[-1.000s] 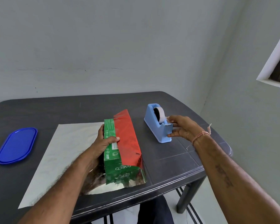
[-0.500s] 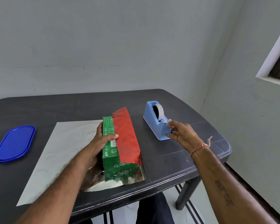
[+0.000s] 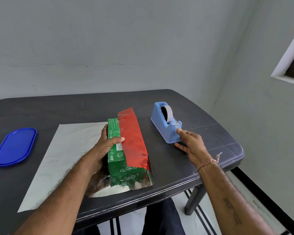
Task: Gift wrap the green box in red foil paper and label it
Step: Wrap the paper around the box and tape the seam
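Left hand (image 3: 107,146) grips the green box (image 3: 115,133)
Thumb pins red foil (image 3: 132,138) on top; right hand (image 3: 193,146), fingers loose, touches the tape dispenser (image 3: 165,131).

I count one green box (image 3: 116,150), one foil sheet (image 3: 66,158), one tape dispenser (image 3: 166,131), one blue lid (image 3: 14,146), one table (image 3: 210,133), and two hands, my left hand (image 3: 107,146) and right hand (image 3: 193,146).

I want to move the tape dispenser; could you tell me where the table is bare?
The table is bare along its far edge, behind paper, box and tape dispenser, and at the right corner past the right hand. A strip separates lid and paper. Between box and dispenser it is crowded.
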### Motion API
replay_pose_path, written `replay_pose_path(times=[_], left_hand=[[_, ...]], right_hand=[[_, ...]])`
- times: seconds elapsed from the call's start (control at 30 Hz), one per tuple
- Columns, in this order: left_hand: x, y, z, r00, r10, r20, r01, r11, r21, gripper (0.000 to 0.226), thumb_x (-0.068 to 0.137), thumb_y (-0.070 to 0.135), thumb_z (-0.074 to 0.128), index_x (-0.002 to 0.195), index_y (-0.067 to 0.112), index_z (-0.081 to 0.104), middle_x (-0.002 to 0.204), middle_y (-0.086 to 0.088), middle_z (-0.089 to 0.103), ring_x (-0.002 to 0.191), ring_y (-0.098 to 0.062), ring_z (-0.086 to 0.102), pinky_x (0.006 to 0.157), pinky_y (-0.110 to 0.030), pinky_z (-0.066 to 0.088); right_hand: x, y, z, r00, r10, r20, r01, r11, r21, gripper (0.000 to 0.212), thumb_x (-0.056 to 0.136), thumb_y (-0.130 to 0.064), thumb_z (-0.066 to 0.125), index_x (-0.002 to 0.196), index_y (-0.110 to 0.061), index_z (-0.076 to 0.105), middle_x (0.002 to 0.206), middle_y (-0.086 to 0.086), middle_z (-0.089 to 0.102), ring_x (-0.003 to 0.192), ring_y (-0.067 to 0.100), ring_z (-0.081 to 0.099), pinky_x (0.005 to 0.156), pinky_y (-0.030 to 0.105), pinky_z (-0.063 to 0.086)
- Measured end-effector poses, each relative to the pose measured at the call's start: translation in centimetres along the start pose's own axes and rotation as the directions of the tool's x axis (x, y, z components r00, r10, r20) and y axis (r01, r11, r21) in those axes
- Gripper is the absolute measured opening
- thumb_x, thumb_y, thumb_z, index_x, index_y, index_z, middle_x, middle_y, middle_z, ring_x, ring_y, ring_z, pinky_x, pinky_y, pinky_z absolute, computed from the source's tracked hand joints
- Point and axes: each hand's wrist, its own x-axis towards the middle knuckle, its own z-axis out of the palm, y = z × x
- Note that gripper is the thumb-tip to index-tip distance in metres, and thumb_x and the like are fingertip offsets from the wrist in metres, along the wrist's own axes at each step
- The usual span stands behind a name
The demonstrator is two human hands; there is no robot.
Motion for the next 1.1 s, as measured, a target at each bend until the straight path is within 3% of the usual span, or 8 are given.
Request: replay_pose_path(times=[0.33, 0.5, 0.67, 0.73, 0.83, 0.93, 1.0, 1.1], left_hand=[[0.3, -0.2, 0.0, 1.000, 0.006, 0.000, -0.006, 1.000, 0.001, 0.093, 0.074, 0.012, 0.080, 0.150, 0.032, 0.029, 0.125, -0.001, 0.064, 0.096, -0.022, 0.068, 0.070, -0.035, 0.055], [0.0, 0.0, 0.0, 1.000, -0.001, -0.004, 0.001, 1.000, -0.008, 0.093, 0.072, 0.012, 0.081, 0.147, 0.033, 0.030, 0.123, -0.002, 0.064, 0.098, -0.026, 0.068, 0.072, -0.037, 0.055], [-0.2, 0.0, 0.2, 0.999, 0.010, -0.034, -0.011, 1.000, -0.030, 0.087, 0.063, 0.016, 0.079, 0.139, 0.033, 0.040, 0.128, -0.014, 0.064, 0.103, -0.030, 0.068, 0.085, -0.045, 0.057], [-0.2, 0.1, 0.2, 1.000, 0.005, -0.027, -0.006, 1.000, -0.028, 0.089, 0.063, 0.017, 0.078, 0.140, 0.035, 0.038, 0.128, -0.014, 0.064, 0.109, -0.034, 0.067, 0.089, -0.049, 0.056], [-0.2, 0.2, -0.1, 1.000, -0.002, -0.012, 0.002, 1.000, -0.007, 0.089, 0.068, 0.014, 0.081, 0.142, 0.034, 0.036, 0.124, -0.012, 0.067, 0.106, -0.034, 0.070, 0.084, -0.047, 0.059], [-0.1, 0.0, -0.2, 1.000, -0.007, -0.007, 0.006, 1.000, 0.000, 0.072, 0.083, 0.003, 0.077, 0.136, 0.037, 0.042, 0.119, -0.011, 0.071, 0.094, -0.029, 0.073, 0.075, -0.041, 0.059], [-0.1, 0.0, -0.4, 1.000, -0.004, -0.008, 0.004, 1.000, 0.002, 0.063, 0.084, 0.001, 0.076, 0.127, 0.038, 0.048, 0.119, -0.013, 0.072, 0.096, -0.032, 0.073, 0.081, -0.047, 0.059], [-0.1, 0.2, -0.4, 1.000, 0.014, -0.010, -0.014, 1.000, 0.025, 0.067, 0.079, 0.005, 0.081, 0.130, 0.034, 0.049, 0.117, -0.011, 0.073, 0.100, -0.033, 0.073, 0.090, -0.054, 0.058]], right_hand=[[0.3, 0.7, 1.0, 0.994, -0.078, -0.081, 0.078, 0.997, -0.002, 0.018, 0.092, -0.022, 0.075, 0.090, -0.004, 0.069, 0.095, 0.009, 0.072, 0.088, 0.018, 0.070, 0.077, 0.037, 0.064], [0.2, 2.4, 1.1, 0.948, -0.189, -0.257, 0.103, 0.944, -0.314, 0.009, 0.088, -0.017, 0.076, 0.084, -0.008, 0.077, 0.090, 0.014, 0.077, 0.075, 0.014, 0.067, 0.082, 0.034, 0.061], [-3.2, 3.5, 2.0, 0.900, -0.323, -0.292, 0.228, 0.921, -0.316, 0.013, 0.095, -0.029, 0.068, 0.088, -0.018, 0.071, 0.085, 0.002, 0.073, 0.080, 0.019, 0.071, 0.086, 0.044, 0.061], [-5.0, 3.2, 3.2, 0.896, -0.416, -0.156, 0.374, 0.896, -0.239, 0.009, 0.097, -0.025, 0.068, 0.094, -0.016, 0.068, 0.093, 0.007, 0.073, 0.084, 0.022, 0.071, 0.081, 0.041, 0.061], [-6.6, 0.8, 5.7, 0.853, -0.477, 0.211, 0.507, 0.854, -0.119, 0.013, 0.094, -0.012, 0.071, 0.103, -0.009, 0.062, 0.099, 0.010, 0.073, 0.089, 0.019, 0.071, 0.076, 0.032, 0.059], [-6.4, -1.1, 8.0, 0.738, -0.415, 0.532, 0.615, 0.739, -0.277, 0.034, 0.086, -0.012, 0.081, 0.109, -0.019, 0.057, 0.104, 0.001, 0.072, 0.095, 0.012, 0.070, 0.083, 0.027, 0.058], [-6.0, -1.1, 8.8, 0.685, -0.319, 0.655, 0.674, 0.619, -0.404, 0.046, 0.080, -0.019, 0.086, 0.114, -0.024, 0.054, 0.107, -0.006, 0.070, 0.098, 0.006, 0.068, 0.082, 0.021, 0.056], [-5.9, -0.7, 8.8, 0.661, -0.245, 0.710, 0.696, 0.554, -0.457, 0.056, 0.077, -0.029, 0.089, 0.118, -0.025, 0.052, 0.112, -0.013, 0.067, 0.106, -0.002, 0.062, 0.076, 0.012, 0.048]])
